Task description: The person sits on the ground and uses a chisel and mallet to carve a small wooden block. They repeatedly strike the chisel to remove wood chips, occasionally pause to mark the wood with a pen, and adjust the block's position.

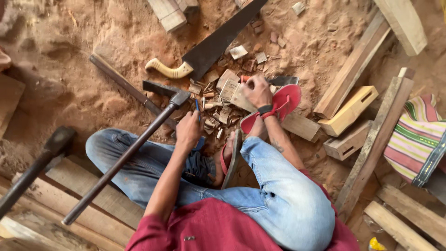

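I sit on the dirt floor in blue jeans and red flip-flops (284,101). My left hand (188,131) is closed on a thin blue pen (197,105) that points up toward a heap of wood chips (217,116). My right hand (256,91), with a black wristband, is closed on the upper end of a pale wooden plank (299,125) lying across my right foot. A dark metal blade (284,80) sticks out just beyond this hand; I cannot tell if the hand holds it.
A long-handled hammer (173,98) leans across my left knee. A handsaw (218,42) with a cream handle lies above the chips. A second hammer (56,141) lies at the left. Slotted wooden blocks (350,110), planks (376,139) and a striped cloth (416,135) fill the right side.
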